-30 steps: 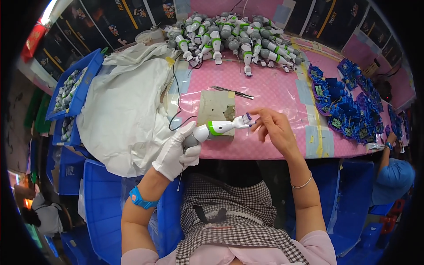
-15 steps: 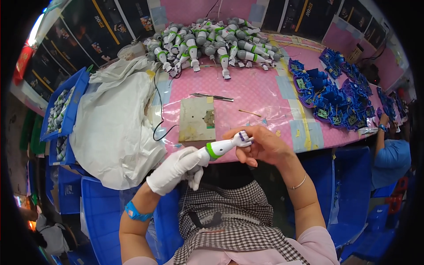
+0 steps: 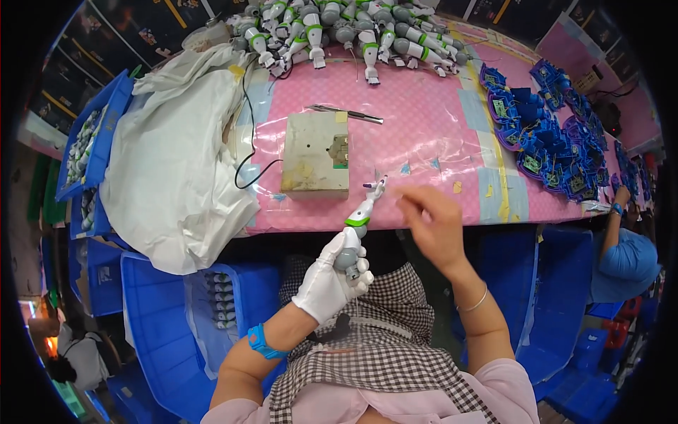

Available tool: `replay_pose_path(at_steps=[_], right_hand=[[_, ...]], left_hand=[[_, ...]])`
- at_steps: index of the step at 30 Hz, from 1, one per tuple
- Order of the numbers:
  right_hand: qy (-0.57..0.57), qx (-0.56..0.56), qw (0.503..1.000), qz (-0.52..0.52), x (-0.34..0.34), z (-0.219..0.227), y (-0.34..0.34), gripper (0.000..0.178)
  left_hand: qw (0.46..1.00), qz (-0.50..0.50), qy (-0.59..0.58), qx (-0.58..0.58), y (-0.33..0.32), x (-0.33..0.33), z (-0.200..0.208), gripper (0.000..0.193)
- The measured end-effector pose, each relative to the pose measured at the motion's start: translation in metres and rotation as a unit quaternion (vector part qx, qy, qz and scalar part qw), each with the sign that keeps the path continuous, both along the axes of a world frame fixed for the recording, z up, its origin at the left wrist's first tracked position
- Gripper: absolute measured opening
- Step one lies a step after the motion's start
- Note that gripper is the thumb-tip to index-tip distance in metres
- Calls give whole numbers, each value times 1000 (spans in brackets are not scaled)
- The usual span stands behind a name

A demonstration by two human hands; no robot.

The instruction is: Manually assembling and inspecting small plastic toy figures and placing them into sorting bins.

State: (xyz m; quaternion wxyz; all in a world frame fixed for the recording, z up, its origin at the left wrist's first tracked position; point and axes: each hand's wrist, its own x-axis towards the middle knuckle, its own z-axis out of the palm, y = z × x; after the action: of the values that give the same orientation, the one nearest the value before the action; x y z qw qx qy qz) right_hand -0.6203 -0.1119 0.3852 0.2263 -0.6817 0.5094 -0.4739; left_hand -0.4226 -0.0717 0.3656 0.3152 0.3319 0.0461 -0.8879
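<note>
My left hand (image 3: 332,283), in a white glove, is wrapped round the grey upper end of a toy arm (image 3: 361,213). The toy arm is white with a green band and tilts up and away, its small fist with purple marks at the far end. Just right of that fist is my bare right hand (image 3: 436,230), its fingers curled with thumb and forefinger close together. Whatever those fingers may hold is hidden. Beyond the toy arm a worn grey box (image 3: 311,159) stands on the pink-covered table (image 3: 409,106).
Tweezers (image 3: 349,114) lie behind the box. A heap of toy arms (image 3: 339,32) fills the back. Blue parts with circuit boards (image 3: 544,141) stand right; white sheeting (image 3: 183,162) lies left. Blue bins (image 3: 159,332) flank me. A co-worker (image 3: 625,254) sits far right.
The toy arm has swung from slanting right to pointing away from me. My right hand has come off its fist and moved right. The thin brown stick on the table no longer shows.
</note>
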Motion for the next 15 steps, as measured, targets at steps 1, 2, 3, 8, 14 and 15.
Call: replay_pose_path(at_steps=[1, 2, 3, 8, 14, 15], right_hand=[[-17, 57, 998, 36, 6, 2, 10, 18], [-3, 38, 999, 25, 8, -4, 13, 19], [10, 19, 1000, 14, 9, -11, 15, 19], [37, -18, 998, 52, 14, -18, 20, 22], [18, -25, 997, 74, 20, -17, 17, 19], [18, -25, 997, 74, 20, -18, 15, 19]], left_hand=[[1000, 1, 0, 3, 0, -2, -1, 40], [1000, 13, -28, -1, 1, -7, 2, 40], [998, 25, -57, -6, 2, -10, 4, 41], [997, 13, -75, -5, 3, -12, 7, 43], [997, 16, -72, 19, 1, -11, 7, 44], [997, 18, -67, 31, 0, -11, 6, 44]])
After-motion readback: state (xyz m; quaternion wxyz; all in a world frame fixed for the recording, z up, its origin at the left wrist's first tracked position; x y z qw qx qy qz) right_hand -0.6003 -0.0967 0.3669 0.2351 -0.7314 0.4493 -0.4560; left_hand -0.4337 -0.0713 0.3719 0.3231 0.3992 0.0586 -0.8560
